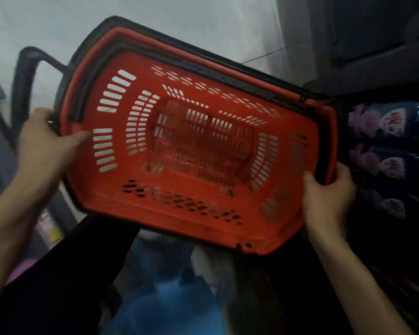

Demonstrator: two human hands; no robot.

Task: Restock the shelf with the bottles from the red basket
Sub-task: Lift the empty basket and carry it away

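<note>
One red basket [198, 146], its inside facing the camera, is held mid-scene: the left hand [46, 143] grips its left rim, the right hand [324, 197] curls round its right rim. Dark flower-labelled goods [377, 124] stand far right.

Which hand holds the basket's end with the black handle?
The left hand, beside the black handle; the right hand grips the red basket at the opposite end.

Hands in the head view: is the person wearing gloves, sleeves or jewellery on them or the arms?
No gloves: the left hand and right hand are bare. The left forearm and right forearm are bare too, no sleeve in view. I see no ring, watch or bracelet, though the picture is blurred.
</note>
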